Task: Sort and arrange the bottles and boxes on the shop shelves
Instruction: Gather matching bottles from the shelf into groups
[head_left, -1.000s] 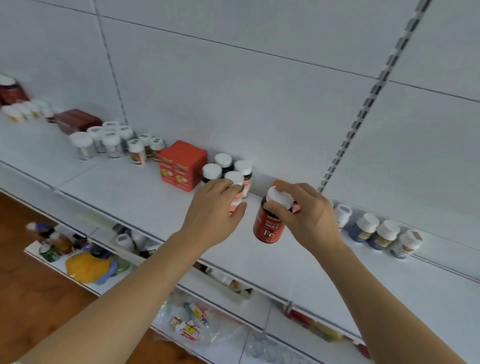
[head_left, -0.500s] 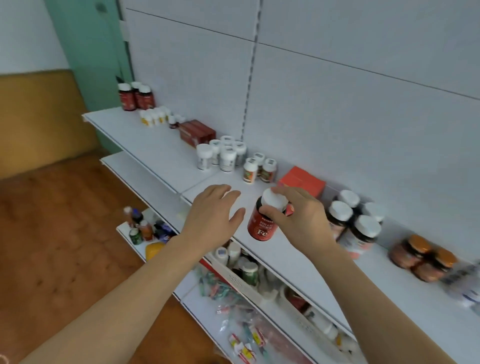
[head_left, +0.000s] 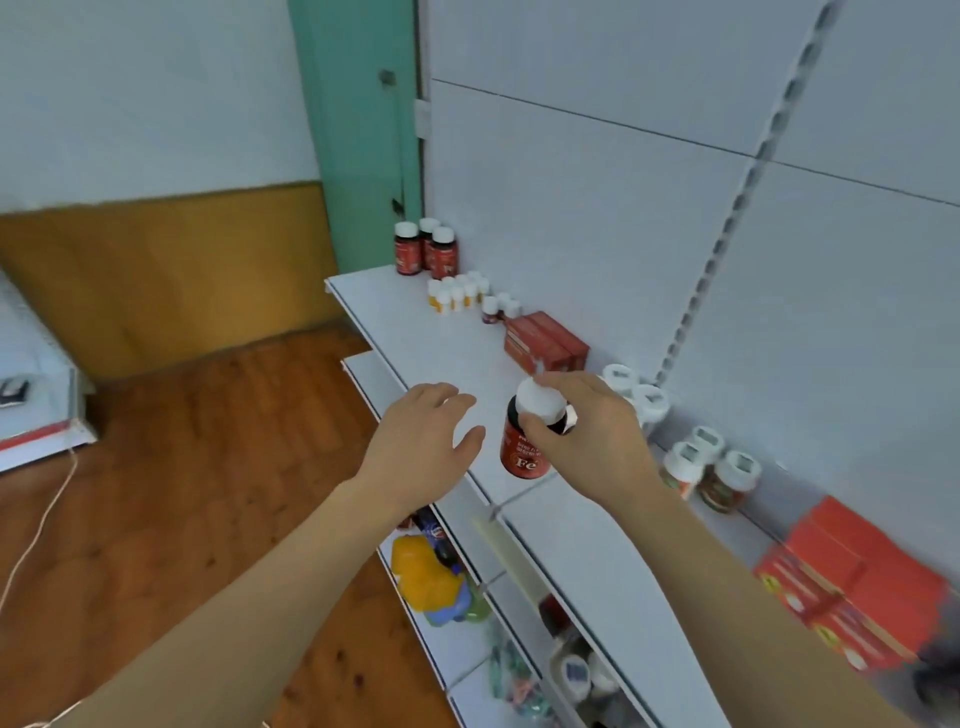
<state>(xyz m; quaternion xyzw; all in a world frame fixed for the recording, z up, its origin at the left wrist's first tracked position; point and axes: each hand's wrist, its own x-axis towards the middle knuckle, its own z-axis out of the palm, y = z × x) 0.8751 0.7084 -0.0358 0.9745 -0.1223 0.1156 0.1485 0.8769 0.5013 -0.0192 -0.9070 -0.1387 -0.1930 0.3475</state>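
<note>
My right hand (head_left: 587, 431) grips a red bottle (head_left: 522, 454) with a white cap and an "Fe" label by its top, above the white shelf (head_left: 441, 358). Just left of the bottle, my left hand (head_left: 423, 441) hovers with fingers spread and holds nothing. Three matching red bottles (head_left: 426, 252) stand at the shelf's far end. Nearer along the back wall come small yellow-labelled bottles (head_left: 457, 293), dark red boxes (head_left: 545, 343), white-capped bottles (head_left: 634, 392) and an orange-red box (head_left: 852, 582).
Lower shelves (head_left: 467, 644) below hold a yellow packet (head_left: 423, 571) and mixed small goods. Wooden floor (head_left: 182, 467) lies to the left with a thin cable across it. A green door frame (head_left: 363, 135) stands beyond the shelf's far end.
My view has swung left along the shelf. The right hand has carried the red bottle leftward with it. The left hand has let go of the white-capped bottles and opened.
</note>
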